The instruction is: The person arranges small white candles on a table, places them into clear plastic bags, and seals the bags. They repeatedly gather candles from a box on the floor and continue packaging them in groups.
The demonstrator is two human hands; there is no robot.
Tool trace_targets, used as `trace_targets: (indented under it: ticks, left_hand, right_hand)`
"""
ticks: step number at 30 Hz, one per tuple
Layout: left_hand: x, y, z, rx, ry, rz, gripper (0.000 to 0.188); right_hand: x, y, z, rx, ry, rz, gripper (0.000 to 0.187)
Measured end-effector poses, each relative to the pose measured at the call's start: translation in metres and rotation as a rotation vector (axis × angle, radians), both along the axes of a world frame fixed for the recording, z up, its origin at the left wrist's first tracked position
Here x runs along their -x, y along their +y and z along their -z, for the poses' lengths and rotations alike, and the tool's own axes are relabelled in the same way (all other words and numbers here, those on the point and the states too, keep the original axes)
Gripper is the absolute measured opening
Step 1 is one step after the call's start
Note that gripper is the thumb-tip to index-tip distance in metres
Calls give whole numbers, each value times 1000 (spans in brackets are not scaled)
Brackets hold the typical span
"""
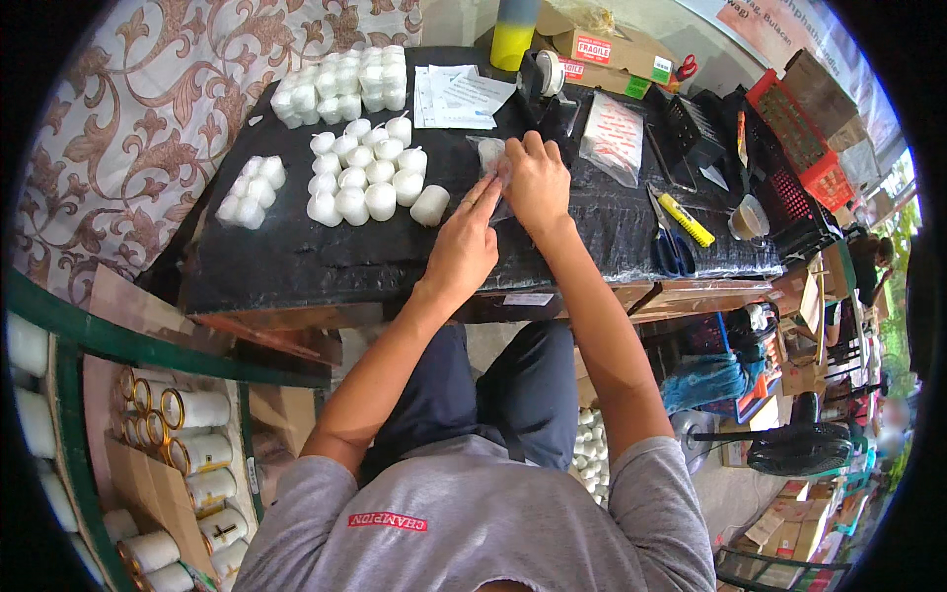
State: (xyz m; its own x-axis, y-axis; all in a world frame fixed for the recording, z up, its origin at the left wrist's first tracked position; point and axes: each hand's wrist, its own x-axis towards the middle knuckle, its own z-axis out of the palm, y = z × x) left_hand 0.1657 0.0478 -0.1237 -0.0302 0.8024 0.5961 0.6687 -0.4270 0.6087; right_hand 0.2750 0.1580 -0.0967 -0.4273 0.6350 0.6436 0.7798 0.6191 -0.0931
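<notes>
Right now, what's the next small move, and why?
Probably smooth the clear film snug around the white piece: film shows at its edge, the left hand and right hand meet at its near end, and the white pack farther left looks snugly wrapped.

The fingers (534, 148) of the left hand (466, 240) and right hand (539, 189) meet over a white piece in clear plastic (489, 150), hiding its near end and the exact grip on it. Along the top, a blue-and-yellow cylinder (513, 37) and a printed banner (762, 25) run out of view, white cylinders (37, 414) at far left are cut by the curved picture edge, and the lower edge crops the grey shirt (473, 523). Print on the white papers (459, 97) is too small to read; greenery (903, 242) at far right is blurred.
</notes>
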Motion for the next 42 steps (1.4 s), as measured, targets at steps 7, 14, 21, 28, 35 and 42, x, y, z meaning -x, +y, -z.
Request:
trace_targets:
  ticks: [7, 14, 21, 28, 35, 42]
  left_hand:
    - [-4, -2, 0, -6, 2, -60, 57]
    - [-1, -6, 3, -27, 127, -88, 53]
    - [-5, -12, 24, 173, -17, -9, 53]
    - [-9, -11, -9, 303, 201, -21, 44]
    - [-9, -9, -1, 29, 269, -84, 39]
    - [-8, -6, 6, -6, 281, -87, 41]
  right_hand:
    - [-39, -63, 2, 25, 283, -127, 50]
    - [-37, -107, -39, 95, 350, -261, 46]
    - [35, -73, -37, 297, -80, -334, 32]
    - [45, -11, -47, 725, -111, -420, 38]
    - [40, 10, -32, 1106, 281, -529, 49]
    - [29, 13, -40, 1054, 280, -602, 51]
